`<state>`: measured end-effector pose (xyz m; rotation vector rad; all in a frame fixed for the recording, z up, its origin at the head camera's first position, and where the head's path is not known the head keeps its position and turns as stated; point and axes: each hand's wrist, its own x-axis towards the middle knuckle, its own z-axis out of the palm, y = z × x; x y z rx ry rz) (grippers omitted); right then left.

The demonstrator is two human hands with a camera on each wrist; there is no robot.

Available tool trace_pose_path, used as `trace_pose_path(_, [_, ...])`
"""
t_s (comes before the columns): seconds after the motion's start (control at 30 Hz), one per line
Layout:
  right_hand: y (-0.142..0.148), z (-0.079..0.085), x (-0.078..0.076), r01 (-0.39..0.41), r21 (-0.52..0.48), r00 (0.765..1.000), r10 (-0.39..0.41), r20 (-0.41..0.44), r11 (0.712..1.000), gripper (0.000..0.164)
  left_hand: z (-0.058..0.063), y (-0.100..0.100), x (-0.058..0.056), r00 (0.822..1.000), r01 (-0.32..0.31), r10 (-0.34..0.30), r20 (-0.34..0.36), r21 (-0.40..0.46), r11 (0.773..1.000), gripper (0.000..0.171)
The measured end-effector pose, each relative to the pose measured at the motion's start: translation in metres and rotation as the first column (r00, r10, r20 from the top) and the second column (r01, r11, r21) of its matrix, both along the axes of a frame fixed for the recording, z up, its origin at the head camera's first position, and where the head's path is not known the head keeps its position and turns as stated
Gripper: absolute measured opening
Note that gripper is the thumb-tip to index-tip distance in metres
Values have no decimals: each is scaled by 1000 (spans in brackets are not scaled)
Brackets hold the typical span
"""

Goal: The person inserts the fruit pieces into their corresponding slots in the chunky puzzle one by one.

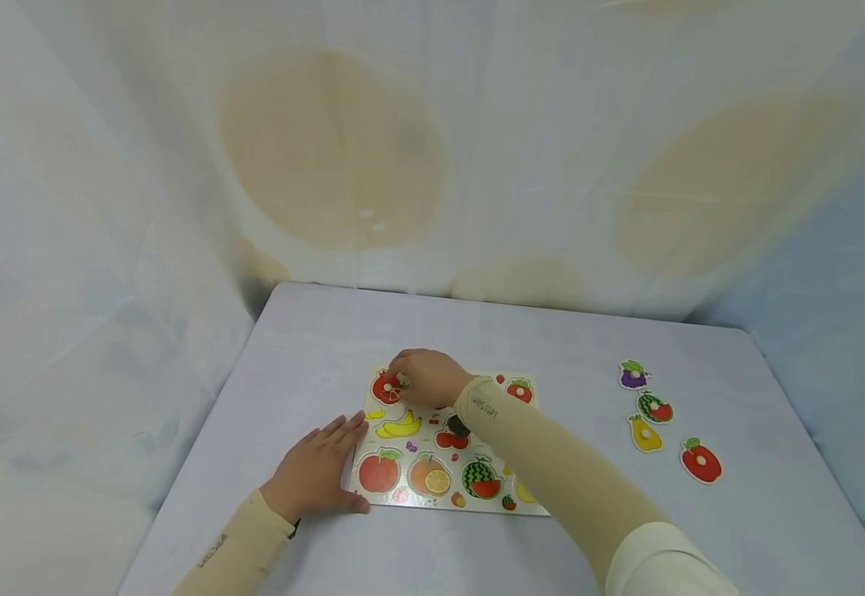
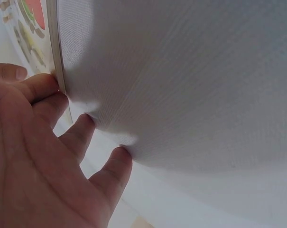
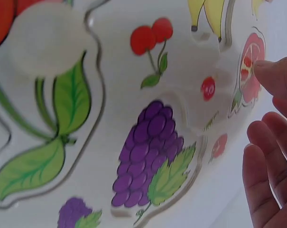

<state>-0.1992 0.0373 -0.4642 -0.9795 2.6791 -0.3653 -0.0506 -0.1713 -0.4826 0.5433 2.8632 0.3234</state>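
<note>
A fruit puzzle board (image 1: 469,507) lies flat on the table. My right hand (image 1: 428,378) reaches over its far left corner. Its thumb and index finger pinch at the pomegranate piece (image 1: 385,387), which lies level with the board; the thumb covers the middle of the piece (image 3: 250,75) in the right wrist view. The other fingers are loosely bent. My left hand (image 1: 318,468) rests with spread fingers on the table along the board's left edge, fingertips touching that edge (image 2: 58,59). Close to the right wrist are the grape picture (image 3: 148,152) and a knobbed cherry piece (image 3: 62,109).
To the right lie loose pieces: grapes (image 1: 634,376), watermelon (image 1: 655,407), pear (image 1: 645,434) and a red fruit (image 1: 701,461). Other fruits on the board include a red apple (image 1: 378,474) and a watermelon (image 1: 481,480). Pale curtains (image 1: 521,165) enclose the table's back and sides.
</note>
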Motion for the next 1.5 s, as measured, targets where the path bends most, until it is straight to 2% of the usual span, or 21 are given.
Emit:
trace_pose_path(0.33, [35,9,-7,20,-5,1000,-20,-9,1000,31,-2,-4,-6,1000,-12,13,27,-12,1000,114])
trace_pose_path(0.53, [63,12,-7,66,-24,998,-66,-17,998,32,-5,-9,-11,1000,-14,14,28,-10,1000,114])
trace_pose_path(0.97, [121,23,11,130,-19,990,-131,-53,991,32,-17,-17,-16,1000,-13,14,8,-23,1000,116])
trace_pose_path(1.1, [142,30,20,165,-12,985,-165,-43,986,34,-17,-17,-16,1000,-12,13,11,-22,1000,116])
trace_pose_path(1.23, [165,30,27,177,-17,981,-178,-76,984,33,-16,-18,-15,1000,-8,8,9,-22,1000,115])
trace_pose_path(1.5, [214,32,32,270,-46,956,-274,-107,962,34,-13,-20,-13,1000,-9,9,1,-17,1000,115])
